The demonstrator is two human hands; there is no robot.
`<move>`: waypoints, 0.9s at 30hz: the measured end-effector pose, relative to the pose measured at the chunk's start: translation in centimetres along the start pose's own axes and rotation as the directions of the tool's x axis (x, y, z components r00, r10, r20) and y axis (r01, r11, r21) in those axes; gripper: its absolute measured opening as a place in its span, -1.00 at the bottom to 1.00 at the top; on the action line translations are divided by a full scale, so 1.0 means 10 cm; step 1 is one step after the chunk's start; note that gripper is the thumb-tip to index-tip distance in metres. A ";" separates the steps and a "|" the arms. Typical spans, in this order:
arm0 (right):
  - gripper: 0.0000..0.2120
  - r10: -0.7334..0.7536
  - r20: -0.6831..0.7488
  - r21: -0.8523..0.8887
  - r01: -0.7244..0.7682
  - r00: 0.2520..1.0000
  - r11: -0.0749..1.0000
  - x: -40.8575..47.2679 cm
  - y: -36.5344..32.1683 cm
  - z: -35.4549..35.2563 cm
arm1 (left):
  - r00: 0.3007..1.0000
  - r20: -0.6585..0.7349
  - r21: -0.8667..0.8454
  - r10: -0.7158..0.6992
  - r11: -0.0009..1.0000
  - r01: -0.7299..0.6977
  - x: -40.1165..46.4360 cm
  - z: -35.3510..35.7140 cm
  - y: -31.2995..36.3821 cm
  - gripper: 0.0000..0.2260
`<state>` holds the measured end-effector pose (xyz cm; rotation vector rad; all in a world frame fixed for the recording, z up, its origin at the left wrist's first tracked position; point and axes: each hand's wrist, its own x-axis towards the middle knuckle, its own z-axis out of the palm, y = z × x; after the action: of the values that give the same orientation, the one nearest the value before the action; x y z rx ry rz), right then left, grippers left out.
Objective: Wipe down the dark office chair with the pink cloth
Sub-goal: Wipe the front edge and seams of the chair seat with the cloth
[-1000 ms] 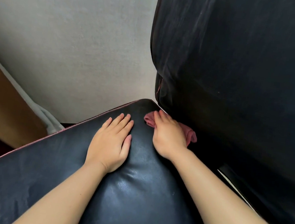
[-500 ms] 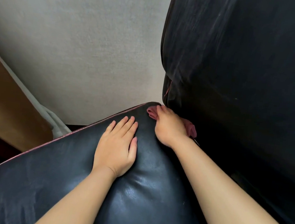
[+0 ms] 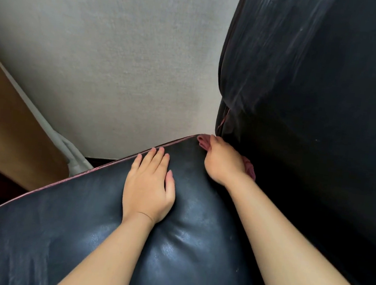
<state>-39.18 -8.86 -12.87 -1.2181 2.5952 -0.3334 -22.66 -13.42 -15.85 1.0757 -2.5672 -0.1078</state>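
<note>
The dark leather office chair fills the lower and right part of the head view: its seat cushion (image 3: pixel 77 235) below, its backrest (image 3: pixel 310 87) rising at the right. My left hand (image 3: pixel 149 187) lies flat on the seat, fingers straight, near the far edge. My right hand (image 3: pixel 223 161) presses the pink cloth (image 3: pixel 203 140) into the far corner of the seat, where the cushion meets the backrest. The hand covers most of the cloth; pink shows beyond the fingertips and beside the wrist.
A grey carpeted floor (image 3: pixel 109 58) lies beyond the seat. A brown wooden panel (image 3: pixel 4 116) stands at the left with white cables (image 3: pixel 72 152) running along its base. The seat's far edge has reddish piping (image 3: pixel 96 170).
My right hand has slid the pink cloth further along the crease toward the seat's far corner. My left hand stayed flat on the seat.
</note>
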 end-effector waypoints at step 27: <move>-0.59 -0.333 -0.087 -0.003 0.334 0.939 0.942 0.17 -0.08 0.08 | 0.993 -0.100 0.036 -0.055 0.998 0.059 0.02 0.00 0.03 -0.54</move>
<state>-39.41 -10.74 -13.60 -1.6778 2.4432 -0.4752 -22.98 -13.30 -15.72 1.1394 -2.4609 -0.0186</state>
